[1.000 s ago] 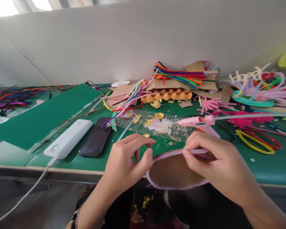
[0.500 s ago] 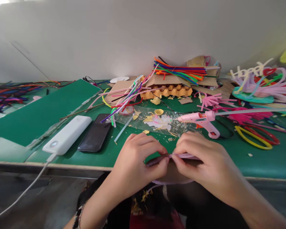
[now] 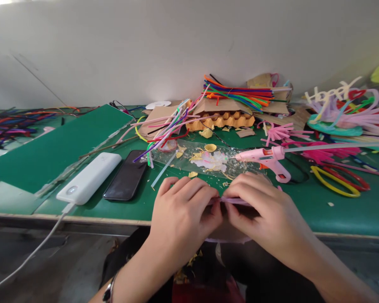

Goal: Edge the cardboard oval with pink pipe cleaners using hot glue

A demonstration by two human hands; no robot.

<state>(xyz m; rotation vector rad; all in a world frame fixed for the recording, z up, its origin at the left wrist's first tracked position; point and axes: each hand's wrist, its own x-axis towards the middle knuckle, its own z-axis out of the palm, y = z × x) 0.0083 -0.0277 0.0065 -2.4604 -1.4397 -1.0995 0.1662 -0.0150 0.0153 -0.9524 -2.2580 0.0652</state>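
Both hands meet over the table's front edge, gripping a brown cardboard piece (image 3: 230,229) rimmed with a lilac pipe cleaner (image 3: 238,201). My left hand (image 3: 185,210) pinches the upper rim from the left, thumb below and fingers above. Close beside it, my right hand (image 3: 268,210) pinches the same rim from the right. The hands hide much of the piece. Just beyond them, a pink glue gun (image 3: 273,162) lies with its nozzle over a clear plastic sheet (image 3: 189,158) strewn with scraps.
A white power bank (image 3: 90,179) and black phone (image 3: 125,176) lie left. Behind are an orange egg carton (image 3: 221,122) and bundled pipe cleaners (image 3: 240,91). Yellow and red loops (image 3: 337,185) lie right. A green board (image 3: 60,145) slants at far left.
Both hands have shifted slightly up with the held piece, its rim now more covered. The left hand's fingers are curled further over the rim.
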